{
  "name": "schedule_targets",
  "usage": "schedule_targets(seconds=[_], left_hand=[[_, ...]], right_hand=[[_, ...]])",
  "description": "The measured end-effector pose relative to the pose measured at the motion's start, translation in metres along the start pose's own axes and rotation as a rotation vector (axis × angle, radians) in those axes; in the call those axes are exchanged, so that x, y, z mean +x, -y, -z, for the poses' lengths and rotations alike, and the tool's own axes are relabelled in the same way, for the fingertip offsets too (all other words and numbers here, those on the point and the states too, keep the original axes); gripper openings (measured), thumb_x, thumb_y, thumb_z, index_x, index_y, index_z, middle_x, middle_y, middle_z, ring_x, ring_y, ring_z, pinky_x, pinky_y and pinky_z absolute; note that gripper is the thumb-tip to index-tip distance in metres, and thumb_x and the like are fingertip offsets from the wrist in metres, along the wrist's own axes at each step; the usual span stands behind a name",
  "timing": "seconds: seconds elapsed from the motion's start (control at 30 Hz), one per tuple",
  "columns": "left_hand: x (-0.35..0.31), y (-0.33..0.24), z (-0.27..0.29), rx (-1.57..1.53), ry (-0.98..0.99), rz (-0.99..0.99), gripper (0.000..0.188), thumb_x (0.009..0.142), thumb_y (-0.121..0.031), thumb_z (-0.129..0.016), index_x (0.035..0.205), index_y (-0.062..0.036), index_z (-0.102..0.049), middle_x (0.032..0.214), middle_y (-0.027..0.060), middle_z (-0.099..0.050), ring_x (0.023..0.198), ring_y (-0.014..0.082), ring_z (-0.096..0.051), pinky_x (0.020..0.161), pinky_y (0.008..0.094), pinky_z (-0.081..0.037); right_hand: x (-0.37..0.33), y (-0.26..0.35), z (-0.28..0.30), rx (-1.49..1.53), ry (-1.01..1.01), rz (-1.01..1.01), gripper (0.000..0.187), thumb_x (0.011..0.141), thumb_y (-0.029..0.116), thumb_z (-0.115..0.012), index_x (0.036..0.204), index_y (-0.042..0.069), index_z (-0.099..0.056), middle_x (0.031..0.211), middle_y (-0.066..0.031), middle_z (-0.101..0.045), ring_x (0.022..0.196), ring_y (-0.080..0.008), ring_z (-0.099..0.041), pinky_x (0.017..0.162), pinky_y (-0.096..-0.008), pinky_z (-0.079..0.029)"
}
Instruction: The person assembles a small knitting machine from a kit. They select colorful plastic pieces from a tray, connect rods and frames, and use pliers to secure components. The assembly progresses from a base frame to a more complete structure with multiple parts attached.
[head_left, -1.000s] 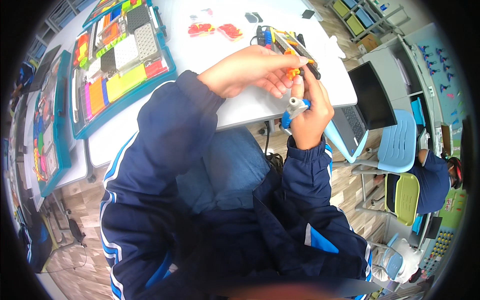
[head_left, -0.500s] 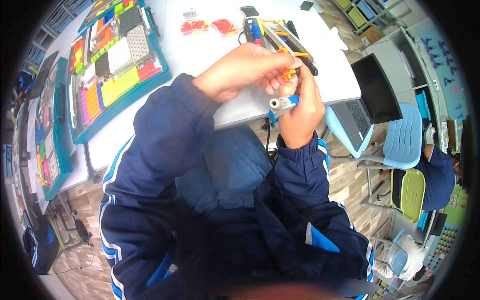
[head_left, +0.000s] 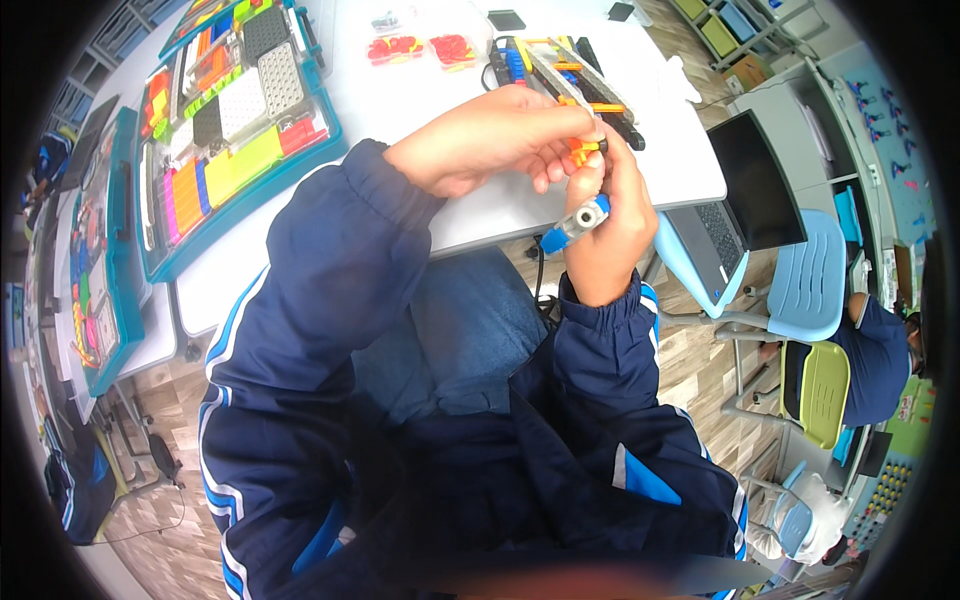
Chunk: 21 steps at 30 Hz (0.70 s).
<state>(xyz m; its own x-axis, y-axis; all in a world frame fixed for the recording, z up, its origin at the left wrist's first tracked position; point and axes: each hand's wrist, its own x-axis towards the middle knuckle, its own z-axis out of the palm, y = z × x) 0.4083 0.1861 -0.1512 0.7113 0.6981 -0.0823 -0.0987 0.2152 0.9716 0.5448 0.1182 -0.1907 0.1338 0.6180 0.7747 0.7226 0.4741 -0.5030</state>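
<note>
Over the table's near edge, my two hands meet with fingertips together. My left hand (head_left: pixel 490 138) is closed, its thumb and finger pinching a small orange building piece (head_left: pixel 583 152) that has a black bit at its side. My right hand (head_left: pixel 612 225) is closed too, its fingertips around the same small piece. A blue-and-grey building piece (head_left: pixel 577 226) with a round holed end sticks out from under the right thumb. Just beyond the hands lies a partly built frame (head_left: pixel 570 75) of grey, black, yellow and orange beams. Fingers hide part of both held pieces.
A teal-edged case (head_left: pixel 325 150) of colourful building parts sits at left, another teal case (head_left: pixel 122 330) beyond it. Small clear boxes of red parts (head_left: pixel 393 50) stand at the back. At right are an open laptop (head_left: pixel 720 245), a blue chair (head_left: pixel 806 270) and a seated person (head_left: pixel 875 360).
The blue-and-grey piece has swung round in my right hand, its holed end now pointing up and right. Both hands stay together at the orange piece.
</note>
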Motion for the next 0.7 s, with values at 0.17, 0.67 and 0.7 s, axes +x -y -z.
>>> schedule_targets(seconds=[0.17,0.67,0.7], left_hand=[[0.0,-0.003,-0.001,0.08,0.017,0.011,0.033,0.094,-0.033,-0.055,0.084,-0.0027,-0.063,0.07,0.0006,-0.059,0.057,0.0056,-0.052,0.052,0.0201,-0.042],[-0.003,-0.007,0.004,0.024,-0.014,-0.026,0.039,0.094,-0.041,-0.056,0.078,-0.0053,-0.057,0.067,0.0,-0.051,0.058,0.0099,-0.055,0.052,0.0233,-0.041],[-0.004,-0.008,0.004,0.018,-0.018,-0.029,0.041,0.095,-0.043,-0.055,0.078,-0.0059,-0.057,0.067,-0.0003,-0.051,0.059,0.0099,-0.055,0.052,0.0231,-0.042]], right_hand=[[-0.002,0.005,0.002,0.004,0.044,-0.056,0.028,0.093,0.01,-0.055,0.119,-0.001,-0.059,0.099,-0.0187,-0.067,0.086,-0.028,-0.067,0.075,-0.0348,-0.053],[-0.001,0.008,0.007,0.009,0.035,-0.237,0.027,0.09,0.005,-0.059,0.116,0.002,-0.064,0.089,-0.0205,-0.068,0.076,-0.0253,-0.07,0.068,-0.033,-0.053],[-0.001,0.009,0.008,0.016,0.031,-0.262,0.026,0.09,0.006,-0.06,0.115,0.002,-0.065,0.088,-0.0202,-0.068,0.076,-0.0243,-0.07,0.067,-0.0322,-0.053]])
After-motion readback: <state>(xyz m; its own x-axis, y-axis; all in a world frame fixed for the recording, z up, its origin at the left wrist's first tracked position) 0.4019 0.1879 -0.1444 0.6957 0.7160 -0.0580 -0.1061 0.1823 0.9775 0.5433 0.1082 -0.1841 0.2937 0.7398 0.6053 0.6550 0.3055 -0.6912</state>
